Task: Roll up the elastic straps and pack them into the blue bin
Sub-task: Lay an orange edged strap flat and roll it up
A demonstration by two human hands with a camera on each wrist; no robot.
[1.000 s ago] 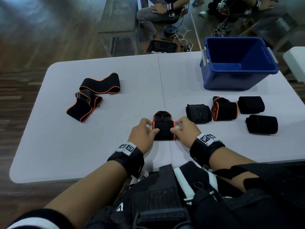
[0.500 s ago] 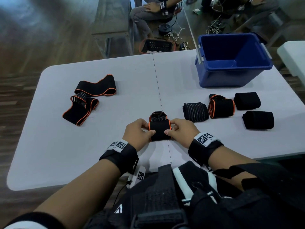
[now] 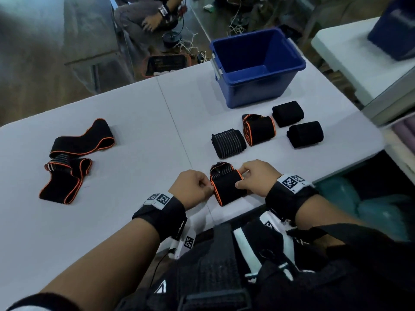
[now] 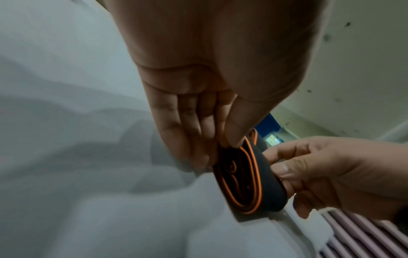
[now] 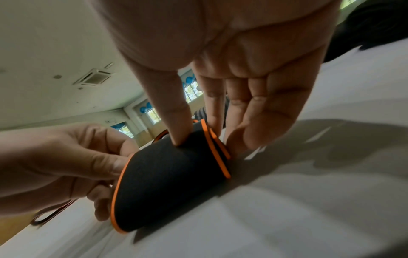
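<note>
A black strap with orange edging (image 3: 226, 186) lies rolled near the table's front edge. My left hand (image 3: 195, 189) pinches its left end, thumb and fingers on the orange rim (image 4: 238, 176). My right hand (image 3: 256, 179) grips the right end, thumb pressed on top of the roll (image 5: 172, 172). Several finished rolls lie further right: a striped one (image 3: 228, 143), an orange-edged one (image 3: 260, 130) and two plain black ones (image 3: 288, 113) (image 3: 306, 134). Behind them stands the blue bin (image 3: 258, 63), with nothing seen in it. An unrolled orange-edged strap (image 3: 71, 160) lies at the left.
The white folding table (image 3: 139, 122) has a seam down its middle. Beyond the far edge are a seated person (image 3: 143, 14), cables and a metal frame. Another white table (image 3: 363, 55) with a dark blue box stands at the right.
The head camera has swung left and tilted, so the table now slants. Both hands stay on the roll, which now sits closer to the front edge.
</note>
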